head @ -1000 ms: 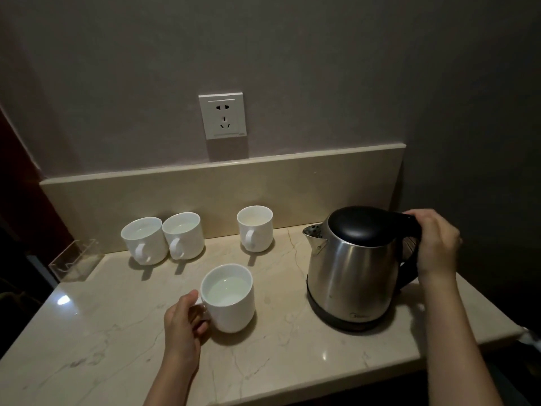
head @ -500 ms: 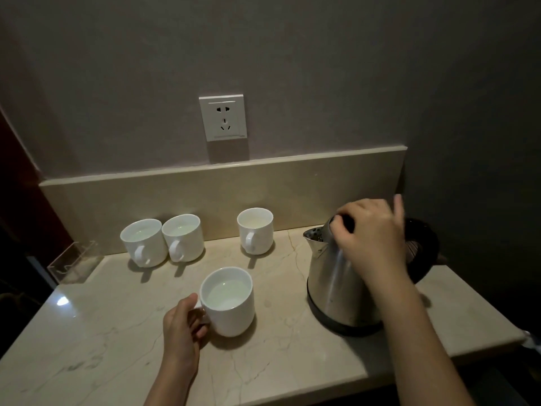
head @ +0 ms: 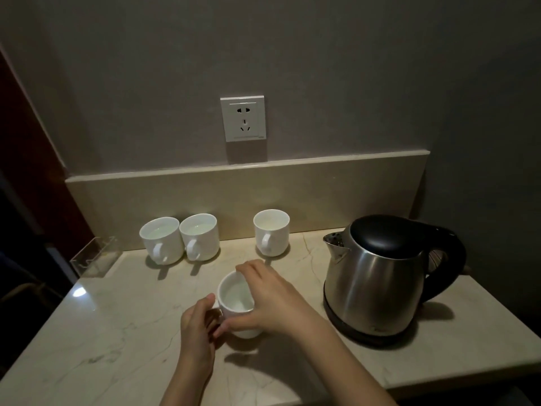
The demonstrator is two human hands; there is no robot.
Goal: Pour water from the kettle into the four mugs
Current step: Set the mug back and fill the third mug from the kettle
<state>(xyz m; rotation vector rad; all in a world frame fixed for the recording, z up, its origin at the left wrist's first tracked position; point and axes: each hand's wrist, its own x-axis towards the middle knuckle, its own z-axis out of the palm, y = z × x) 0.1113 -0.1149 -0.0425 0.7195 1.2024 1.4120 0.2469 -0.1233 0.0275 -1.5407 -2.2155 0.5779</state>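
Now, change: the kettle (head: 377,276) is no longer being held; half a second ago the right hand (head: 275,303) was on its lid, a second ago on its handle, and now it is being closed around the near mug (head: 237,306).
Meaning for the task: pouring appears to be finished, since pale liquid is being shown in all four mugs; the near mug is probably being readied for moving toward the others, though that is only a judgement.
Left hand (head: 199,326): it is being kept at the handle side of the near mug, fingers curled at the handle as in the earlier frames; the handle itself is being hidden, so a firm grip is being assumed rather than seen.
Right hand grip: fingers and thumb are being wrapped round the rim and wall of the near mug.
Kettle: it is being left upright on its dark base, lid closed, spout pointing toward the mugs.
Mugs, counted: four, all white. Left of the kettle, by the backsplash, the far-left mug (head: 160,240) and the second mug (head: 200,236) are touching; the third mug (head: 271,231) is standing apart, nearer the kettle. The near mug is being held left of the kettle, toward the counter's (head: 117,332) front edge.
Kettles, counted: one.
Hands, counted: two.
Other things: one wall socket (head: 243,118) above and left of the kettle; one clear plastic holder (head: 93,257) well left of it.
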